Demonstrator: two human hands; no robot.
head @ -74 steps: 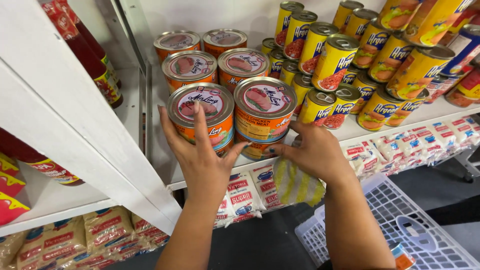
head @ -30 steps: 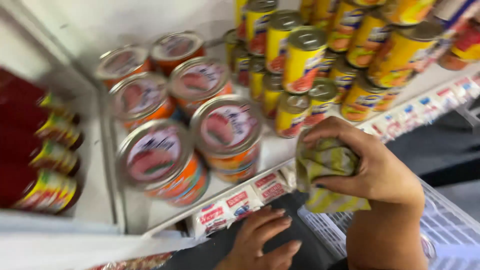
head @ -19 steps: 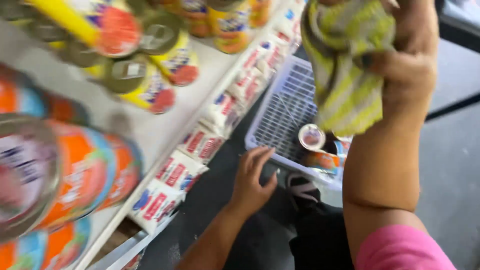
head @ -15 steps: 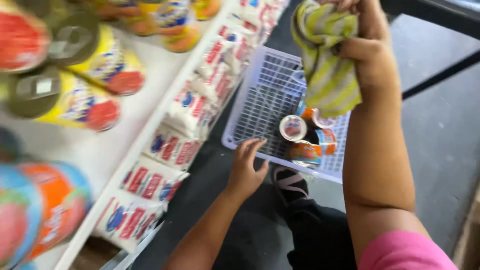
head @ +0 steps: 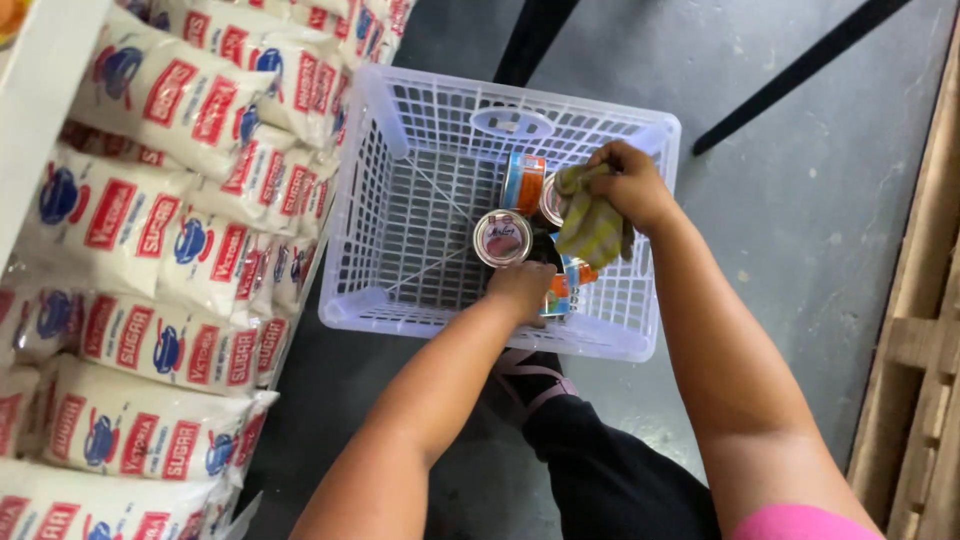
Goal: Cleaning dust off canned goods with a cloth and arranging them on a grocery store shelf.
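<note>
Left hand (head: pixel 520 288) closed on a can (head: pixel 557 292) in the white basket (head: pixel 400 150), centre frame; right hand (head: pixel 630 185) gripped a striped cloth (head: pixel 590 225) over more cans (head: pixel 503 238), apparently for wiping. Bagged goods (head: pixel 150 200) stacked left.

Brightness: even, soft daylight-like light; no part is dim.
Source: cannot tell; it seems to fall from above.
Shadows: faint, soft ones under the white plastic lattice basket (head: pixel 400 190) on the grey concrete floor (head: pixel 800 190).
Glare: mild sheen on the glossy white sugar bags with red and blue print (head: pixel 150 230) and on the round tin lids (head: pixel 503 238).
Sharpness: centre crisp; slight motion softness on the striped yellow-green cloth (head: pixel 590 225).
Edges: wide-angle stretching at the left side and bottom corners.
</note>
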